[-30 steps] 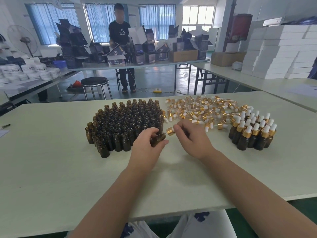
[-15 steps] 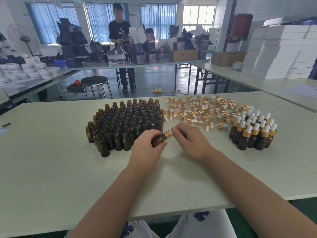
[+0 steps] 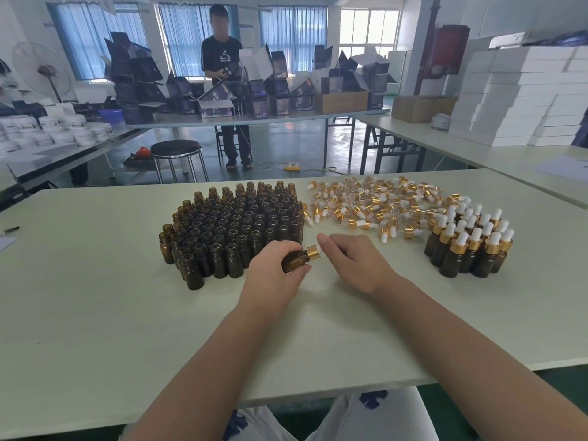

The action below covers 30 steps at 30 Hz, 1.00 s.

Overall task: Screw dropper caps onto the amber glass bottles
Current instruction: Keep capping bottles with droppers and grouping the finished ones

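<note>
One amber bottle (image 3: 292, 261) is off the table (image 3: 95, 313), gripped in the left hand (image 3: 273, 272) with the fingers wrapped around its body. It is tilted, with the neck pointing right. One gold dropper cap (image 3: 312, 252) sits on that neck. The right hand (image 3: 356, 262) lies just beside it with fingers stretched out and holding nothing. One fingertip reaches the cap's white bulb, though it is unclear whether it touches.

The uncapped bottles (image 3: 235, 224) stand upright and tightly packed to the left. They are too many to count exactly, but there are well over fifty. The loose caps (image 3: 369, 205) lie in a scattered heap of several dozen near the far edge. The capped bottles (image 3: 471, 246) stand in a cluster of close to twenty on the right, some hiding others.

Both hands work in the gap between the two bottle groups. From there, bare table runs back to the near edge, and there is more bare surface left of the uncapped group. The heap and the rear bottles lie close to the far edge.
</note>
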Tool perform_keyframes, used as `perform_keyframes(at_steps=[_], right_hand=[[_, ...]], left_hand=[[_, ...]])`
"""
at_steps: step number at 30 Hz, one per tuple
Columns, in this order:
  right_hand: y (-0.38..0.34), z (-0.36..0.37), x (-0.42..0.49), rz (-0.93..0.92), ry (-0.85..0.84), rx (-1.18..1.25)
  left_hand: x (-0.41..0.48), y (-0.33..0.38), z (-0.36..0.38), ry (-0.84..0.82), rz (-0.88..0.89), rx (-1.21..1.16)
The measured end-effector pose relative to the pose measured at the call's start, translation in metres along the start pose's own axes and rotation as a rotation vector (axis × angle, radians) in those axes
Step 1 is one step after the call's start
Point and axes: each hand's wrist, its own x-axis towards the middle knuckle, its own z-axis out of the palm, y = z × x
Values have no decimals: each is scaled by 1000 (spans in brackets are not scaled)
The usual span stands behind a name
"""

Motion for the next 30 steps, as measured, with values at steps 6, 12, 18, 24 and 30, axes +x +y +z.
perform_keyframes(at_steps=[6, 12, 18, 24, 30], right_hand=[[0, -1, 0, 42, 0, -11], [-1, -1, 0, 68, 3, -7], [1, -2, 0, 47, -45, 19], [4, -3, 1, 52, -85, 36], [2, -3, -1, 43, -64, 74]], left_hand=[[-1, 2, -1, -15, 3, 7], [-1, 3, -1, -20, 12, 17], [-1, 2, 0, -21, 9, 22], [0, 2, -1, -24, 16, 35], [0, 2, -1, -25, 13, 25]])
